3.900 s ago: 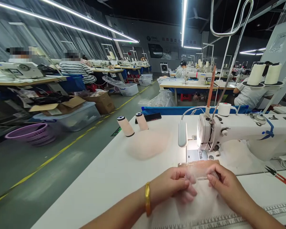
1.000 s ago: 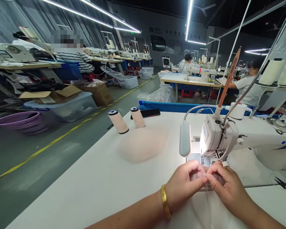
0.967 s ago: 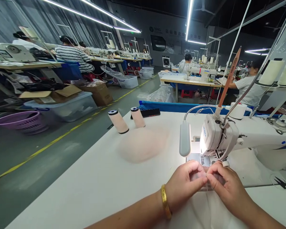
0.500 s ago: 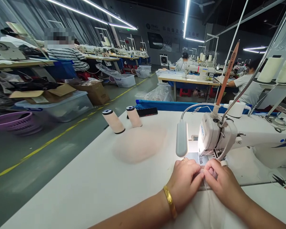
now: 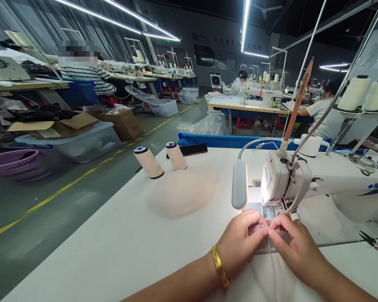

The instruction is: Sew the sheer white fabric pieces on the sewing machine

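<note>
Just in front of the sewing machine (image 5: 279,178) needle area, my left hand (image 5: 244,237) and my right hand (image 5: 294,243) meet with thumbs and forefingers pinched together. Between them they hold the edge of a thin, sheer white fabric (image 5: 267,272), which hangs down toward me over the table edge. The fingertips cover the pinched part of the cloth. Behind the hands, the presser foot (image 5: 266,212) and metal plate are lit by the machine's lamp. A gold bracelet circles my left wrist.
Two peach thread cones (image 5: 148,162) stand on the white table (image 5: 113,247) near a black phone (image 5: 193,149). A sheer beige piece (image 5: 185,191) lies left of the grey lamp (image 5: 240,184). Red-handled thread snips (image 5: 376,245) lie at right. Other people sit at machines beyond.
My left hand has shifted slightly left and its fingers have drawn back from the needle area. Both hands still pinch the fabric.
</note>
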A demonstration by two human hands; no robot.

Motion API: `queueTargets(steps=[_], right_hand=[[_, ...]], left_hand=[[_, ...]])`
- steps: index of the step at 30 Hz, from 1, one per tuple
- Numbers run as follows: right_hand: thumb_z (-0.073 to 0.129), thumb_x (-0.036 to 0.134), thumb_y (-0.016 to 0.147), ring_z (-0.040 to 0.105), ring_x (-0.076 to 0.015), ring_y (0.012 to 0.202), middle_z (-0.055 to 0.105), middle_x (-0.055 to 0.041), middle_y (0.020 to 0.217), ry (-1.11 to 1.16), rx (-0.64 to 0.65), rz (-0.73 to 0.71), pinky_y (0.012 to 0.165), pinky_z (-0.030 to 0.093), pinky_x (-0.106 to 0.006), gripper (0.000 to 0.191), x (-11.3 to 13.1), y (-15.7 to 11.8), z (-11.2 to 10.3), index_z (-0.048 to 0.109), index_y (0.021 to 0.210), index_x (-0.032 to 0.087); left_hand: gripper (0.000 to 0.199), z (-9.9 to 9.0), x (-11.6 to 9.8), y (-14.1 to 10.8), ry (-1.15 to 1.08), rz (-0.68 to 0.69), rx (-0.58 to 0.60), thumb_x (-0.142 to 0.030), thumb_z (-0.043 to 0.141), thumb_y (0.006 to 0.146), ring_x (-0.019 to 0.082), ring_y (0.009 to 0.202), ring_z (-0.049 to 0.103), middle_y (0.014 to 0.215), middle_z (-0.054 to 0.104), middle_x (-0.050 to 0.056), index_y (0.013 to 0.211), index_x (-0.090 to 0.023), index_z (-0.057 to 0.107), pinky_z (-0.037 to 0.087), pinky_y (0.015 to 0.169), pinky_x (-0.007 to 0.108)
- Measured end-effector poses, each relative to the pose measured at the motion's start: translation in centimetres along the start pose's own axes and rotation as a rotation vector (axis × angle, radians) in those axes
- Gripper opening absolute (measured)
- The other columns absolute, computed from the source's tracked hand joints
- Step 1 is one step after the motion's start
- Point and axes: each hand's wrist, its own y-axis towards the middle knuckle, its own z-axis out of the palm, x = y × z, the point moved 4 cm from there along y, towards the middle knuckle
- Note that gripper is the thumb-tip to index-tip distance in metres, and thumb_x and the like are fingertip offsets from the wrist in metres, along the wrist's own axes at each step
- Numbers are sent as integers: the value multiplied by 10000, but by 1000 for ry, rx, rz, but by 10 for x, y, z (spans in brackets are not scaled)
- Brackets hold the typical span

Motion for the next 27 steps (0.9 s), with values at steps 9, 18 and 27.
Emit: queueTargets(steps=[9,18,27], right_hand=[[545,397,1012,611,-221,935,673,-18,1027,127,56,64,815,465,-330,160,3,1,-2,629,1059,269],[545,405,1002,553,-195,812,606,8,851,233,155,144,721,414,-297,215,-2,4,-3,552,869,235],[542,503,994,534,-183,787,553,13,818,431,192,230,690,401,-276,297,-2,5,-2,523,885,227]], left_hand=[[243,-2,0,-4,-16,-21,12,-417,605,839,179,725,556,772,634,14,760,-193,658,447,657,273],[229,0,-6,-5,2,35,32,-403,573,847,185,762,559,815,640,22,768,-197,636,445,712,293],[234,4,-2,-3,-76,-80,122,-412,641,736,191,775,555,834,626,16,811,-190,627,446,692,288]])
